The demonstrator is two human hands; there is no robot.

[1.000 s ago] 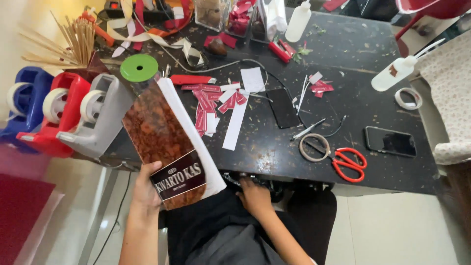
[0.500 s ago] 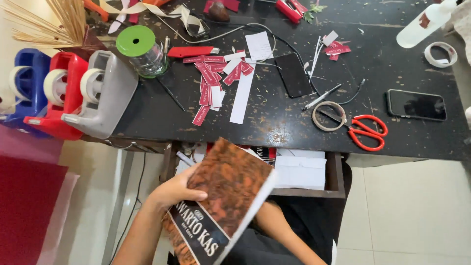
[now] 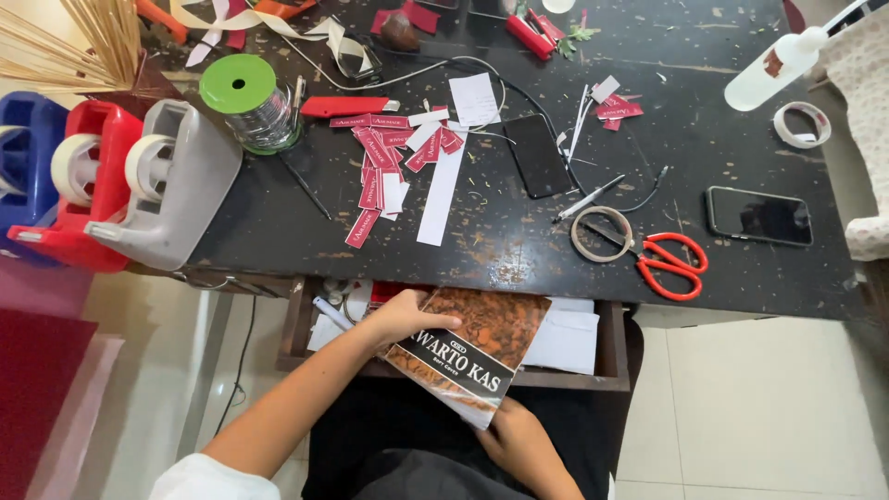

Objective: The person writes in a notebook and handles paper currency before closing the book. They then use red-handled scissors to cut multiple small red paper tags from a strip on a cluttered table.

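Note:
I hold a brown patterned book (image 3: pixel 477 347) with a black label band over an open desk drawer (image 3: pixel 607 356). My left hand (image 3: pixel 398 317) grips its upper left edge. My right hand (image 3: pixel 519 443) holds its lower corner from below. The book lies tilted, cover up, partly inside the drawer, which holds white papers (image 3: pixel 565 333) and small items. The black desk (image 3: pixel 519 250) lies just beyond.
On the desk lie red paper labels (image 3: pixel 384 162), white strips, red-handled scissors (image 3: pixel 667 264), a tape ring (image 3: pixel 597 233), two dark phones (image 3: pixel 759 215) (image 3: pixel 537 156), a pen and a green-lidded spool (image 3: pixel 245 97). Tape dispensers (image 3: pixel 148 185) stand at left, a white bottle (image 3: pixel 773 69) at right.
The book has come down from over the desktop to the open drawer, and has turned flatter. Both hands moved down with it.

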